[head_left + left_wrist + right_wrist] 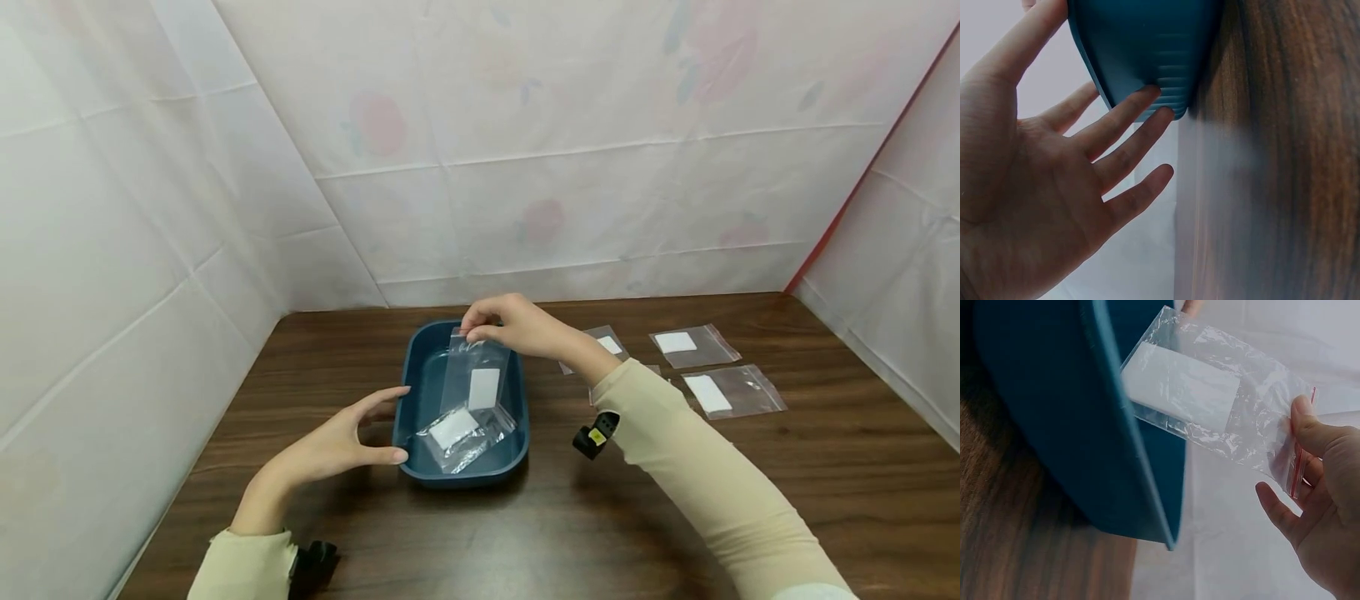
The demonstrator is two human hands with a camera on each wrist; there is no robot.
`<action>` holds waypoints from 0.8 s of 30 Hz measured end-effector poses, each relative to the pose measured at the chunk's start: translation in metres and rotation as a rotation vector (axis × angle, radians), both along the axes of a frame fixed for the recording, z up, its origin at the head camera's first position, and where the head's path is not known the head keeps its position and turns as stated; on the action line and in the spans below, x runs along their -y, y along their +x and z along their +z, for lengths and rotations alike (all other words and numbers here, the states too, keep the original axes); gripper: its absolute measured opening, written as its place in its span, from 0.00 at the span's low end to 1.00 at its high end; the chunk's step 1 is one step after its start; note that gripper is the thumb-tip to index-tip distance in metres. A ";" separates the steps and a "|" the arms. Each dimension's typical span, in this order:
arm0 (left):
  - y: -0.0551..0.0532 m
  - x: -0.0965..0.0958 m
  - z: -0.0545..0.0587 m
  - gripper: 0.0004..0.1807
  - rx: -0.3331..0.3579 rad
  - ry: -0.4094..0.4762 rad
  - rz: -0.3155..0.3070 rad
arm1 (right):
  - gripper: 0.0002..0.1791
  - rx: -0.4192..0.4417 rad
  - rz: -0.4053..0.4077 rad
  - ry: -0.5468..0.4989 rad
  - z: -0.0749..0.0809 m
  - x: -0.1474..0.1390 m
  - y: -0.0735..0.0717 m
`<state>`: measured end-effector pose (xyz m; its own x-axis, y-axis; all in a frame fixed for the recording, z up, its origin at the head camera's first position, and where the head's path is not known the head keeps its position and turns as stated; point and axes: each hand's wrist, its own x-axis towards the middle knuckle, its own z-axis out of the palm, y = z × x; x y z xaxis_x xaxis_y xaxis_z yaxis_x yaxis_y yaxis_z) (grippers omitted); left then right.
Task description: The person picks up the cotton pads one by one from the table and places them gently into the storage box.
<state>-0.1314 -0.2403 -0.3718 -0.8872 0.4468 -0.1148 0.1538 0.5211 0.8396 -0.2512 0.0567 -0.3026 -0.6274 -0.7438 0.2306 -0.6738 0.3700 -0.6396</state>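
Two hands on the job. Right hand (517,325), centre of the head view, pinches a clear plastic zip bag with a white rectangular insert (474,371) between thumb and fingers, right at the red-striped seal end. Bag hangs tilted over a dark blue, rounded rectangular tray (425,379); lower end is at the tray mouth. Can't tell if it touches the clear bag with a white insert lying in the tray (465,439), lower centre of the frame.

Left hand (330,442), left of centre: thumb and forefinger wide apart at the tray's left rim, other fingers spread along the outer wall, not wrapped round anything.

More bags of the same kind sit right of centre on the dark wood-grain worktop (555,533), one partly behind the right forearm.

Handling, my read: very light, film limp and slick, insert probably the only stiff part. Hard to break, easy to crease. Seal edge is a fair hold, since the insert weights the far end and the bag hangs straight. Flat ones may cling to the wood; pick at the seal edge. Tray looks like rigid plastic, light enough to slide; steady it by the rim.
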 end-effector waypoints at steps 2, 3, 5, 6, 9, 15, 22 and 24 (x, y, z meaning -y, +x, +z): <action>0.001 0.000 0.000 0.46 0.006 -0.003 0.003 | 0.07 0.014 0.000 0.007 -0.005 0.002 -0.003; 0.002 0.000 0.000 0.46 0.006 -0.008 0.004 | 0.07 0.021 -0.001 0.010 -0.008 0.003 -0.005; 0.002 0.000 0.001 0.46 0.006 -0.017 0.007 | 0.07 0.035 -0.006 0.014 -0.012 0.005 -0.007; 0.003 0.000 0.001 0.46 0.005 -0.021 0.007 | 0.07 0.039 -0.010 0.017 -0.014 0.006 -0.008; 0.003 0.000 0.001 0.46 0.007 -0.016 0.002 | 0.07 0.051 -0.026 0.027 -0.018 0.007 -0.011; 0.002 -0.001 0.001 0.47 0.005 0.008 -0.007 | 0.08 0.061 -0.052 0.040 -0.026 0.009 -0.018; 0.002 0.001 0.000 0.47 0.006 0.003 -0.003 | 0.09 0.041 -0.078 0.054 -0.034 0.015 -0.024; 0.002 0.001 0.000 0.47 0.007 0.002 -0.002 | 0.09 0.030 -0.089 0.061 -0.035 0.016 -0.024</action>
<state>-0.1293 -0.2412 -0.3717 -0.8855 0.4490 -0.1199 0.1492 0.5191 0.8416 -0.2757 0.0408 -0.3374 -0.6977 -0.6967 0.1668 -0.6172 0.4664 -0.6336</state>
